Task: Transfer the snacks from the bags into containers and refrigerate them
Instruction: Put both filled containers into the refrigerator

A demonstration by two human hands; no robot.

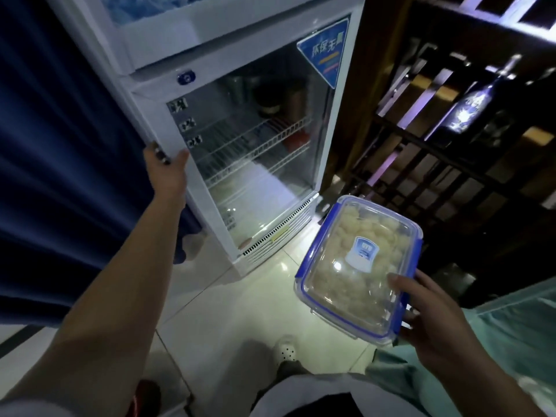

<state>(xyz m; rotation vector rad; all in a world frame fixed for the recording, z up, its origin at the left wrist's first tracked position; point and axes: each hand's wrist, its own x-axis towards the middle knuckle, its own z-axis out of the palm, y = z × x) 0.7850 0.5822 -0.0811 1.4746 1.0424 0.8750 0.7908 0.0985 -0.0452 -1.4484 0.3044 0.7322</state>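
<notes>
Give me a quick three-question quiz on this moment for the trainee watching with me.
1. True or false: the lid is on the container of snacks.
2. Which hand grips the edge of the fridge door? A) left hand B) right hand C) neither
3. Fill in: the shelves inside the fridge are made of white ____.

Key:
1. True; the clear lid with blue clips is on.
2. A; the right hand holds the container.
3. Wire.
</notes>
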